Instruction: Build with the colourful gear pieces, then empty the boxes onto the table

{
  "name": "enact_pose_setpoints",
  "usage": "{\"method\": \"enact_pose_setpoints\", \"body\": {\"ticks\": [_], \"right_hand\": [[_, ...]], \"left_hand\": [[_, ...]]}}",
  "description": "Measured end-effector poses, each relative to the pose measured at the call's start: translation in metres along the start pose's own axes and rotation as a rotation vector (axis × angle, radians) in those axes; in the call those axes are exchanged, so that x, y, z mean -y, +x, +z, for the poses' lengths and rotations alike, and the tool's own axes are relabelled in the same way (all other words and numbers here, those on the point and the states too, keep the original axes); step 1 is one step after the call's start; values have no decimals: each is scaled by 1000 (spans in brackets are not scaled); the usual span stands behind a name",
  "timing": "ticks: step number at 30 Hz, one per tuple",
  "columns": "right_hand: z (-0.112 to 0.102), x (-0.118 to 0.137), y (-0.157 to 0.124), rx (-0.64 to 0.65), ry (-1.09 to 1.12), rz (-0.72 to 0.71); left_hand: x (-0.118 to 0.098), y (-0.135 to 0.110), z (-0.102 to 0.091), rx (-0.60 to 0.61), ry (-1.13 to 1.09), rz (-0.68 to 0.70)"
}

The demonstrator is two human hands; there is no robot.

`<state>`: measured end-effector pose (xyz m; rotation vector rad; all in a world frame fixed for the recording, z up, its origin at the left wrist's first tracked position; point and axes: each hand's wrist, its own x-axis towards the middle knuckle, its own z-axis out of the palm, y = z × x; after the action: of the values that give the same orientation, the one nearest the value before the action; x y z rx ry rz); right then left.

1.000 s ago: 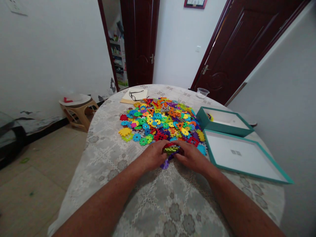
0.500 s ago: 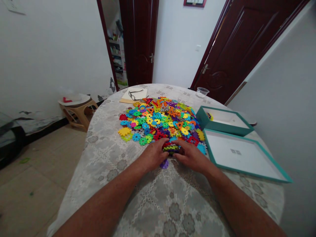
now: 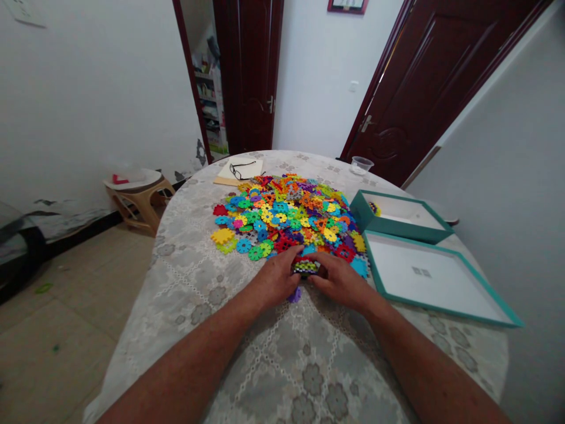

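Note:
My left hand (image 3: 278, 278) and my right hand (image 3: 339, 280) meet at the near edge of a big heap of colourful plastic gear-shaped pieces (image 3: 286, 215). Between the fingers of both hands sits a small stack of joined pieces (image 3: 306, 266), green, red and dark in colour. Both hands are closed round it. A purple piece (image 3: 294, 294) pokes out below my left hand on the lace tablecloth (image 3: 282, 365).
A teal box (image 3: 399, 217) stands right of the heap, with its lid (image 3: 435, 278) lying open-side up in front. Glasses on a notebook (image 3: 242, 169) and a clear plastic cup (image 3: 362, 165) sit at the table's far side. A stool (image 3: 136, 197) stands at the left.
My hands have closed in tighter on the stack of pieces and shifted it slightly. The purple piece under my left hand shows less.

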<state>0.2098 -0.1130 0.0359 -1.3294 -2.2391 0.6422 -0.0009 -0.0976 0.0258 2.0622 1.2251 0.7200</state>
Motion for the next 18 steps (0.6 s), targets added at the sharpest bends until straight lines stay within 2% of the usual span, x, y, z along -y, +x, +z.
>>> {"method": "enact_pose_setpoints", "body": {"ticks": [5, 9, 18], "right_hand": [[-2, 0, 0, -9, -37, 16], [-6, 3, -2, 36, -4, 42], [-6, 3, -2, 30, -34, 34]], "left_hand": [[-4, 1, -3, -19, -37, 6], [-3, 1, -5, 0, -75, 29], [2, -1, -4, 46, -59, -24]]}}
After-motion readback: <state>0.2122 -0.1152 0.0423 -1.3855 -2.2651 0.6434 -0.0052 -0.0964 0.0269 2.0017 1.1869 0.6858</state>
